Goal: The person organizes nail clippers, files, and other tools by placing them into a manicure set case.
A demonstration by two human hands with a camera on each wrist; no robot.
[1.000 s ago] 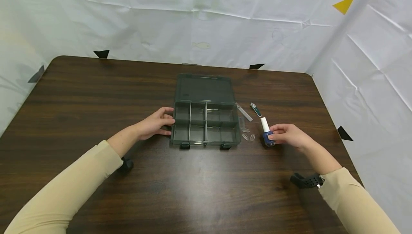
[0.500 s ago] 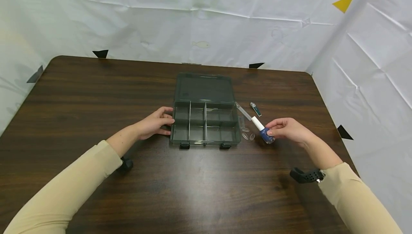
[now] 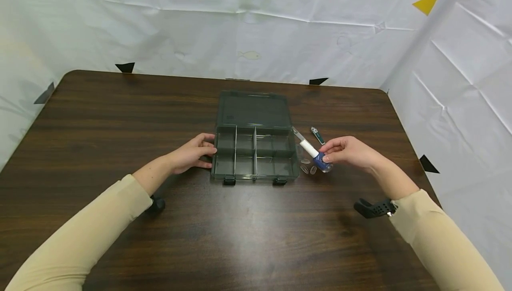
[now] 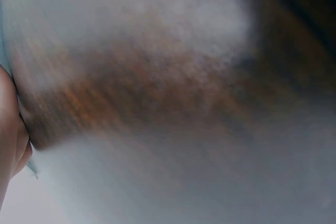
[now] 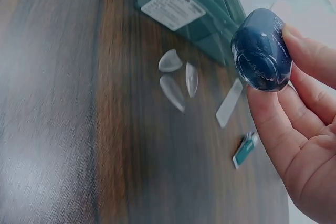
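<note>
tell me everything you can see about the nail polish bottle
The nail polish bottle is small, with a rounded dark blue glass-like body and a long white cap. The right hand pinches its body and holds it off the table, tilted, with the cap pointing toward the open organizer box. It hangs above three clear false nail tips. The right wrist view shows its glossy round base.

The left wrist view is blurred throughout; only an edge of the left hand (image 4: 10, 129) shows, cut off by the frame. In the right wrist view the right hand (image 5: 304, 124) is cropped at the frame edge, and the nail polish bottle (image 5: 261, 50) it grips hides its own cap.
</note>
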